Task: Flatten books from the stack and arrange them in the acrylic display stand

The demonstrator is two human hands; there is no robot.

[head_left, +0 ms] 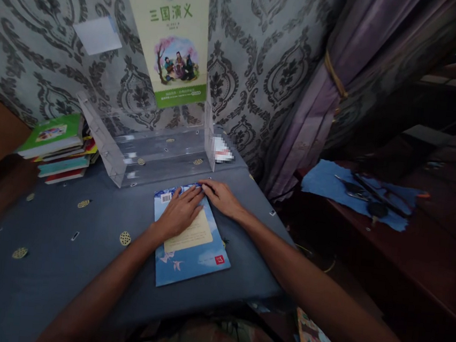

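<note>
The blue book (191,241) lies flat on the table near its front edge, right in front of you, with a barcode at its far left corner, a cream text panel in the middle and a small red logo at the near right corner. Your left hand (179,213) rests palm down across its upper half, the fingers straight and spread slightly, gripping nothing. Your right hand (222,198) reaches in to the far right corner, its fingers extended and close together, the tips meeting those of your left; you cannot tell from here whether they pinch the cover's edge.

Under the book runs a dark blue-grey tablecloth (93,271) dotted with yellow seed-pod motifs. Just beyond your hands stands a clear plastic rack (105,146), and above it a cream-and-green book cover (177,26) shows upright before the patterned wallpaper (257,39). To the rack's left you have a stack of books (63,144), a green one on top; to its right sits a white item (222,150), blurred out. Farther right, past the purple curtain (300,113), a blue cloth (318,179) bearing dark tools lies on a reddish-brown surface (425,260).
</note>
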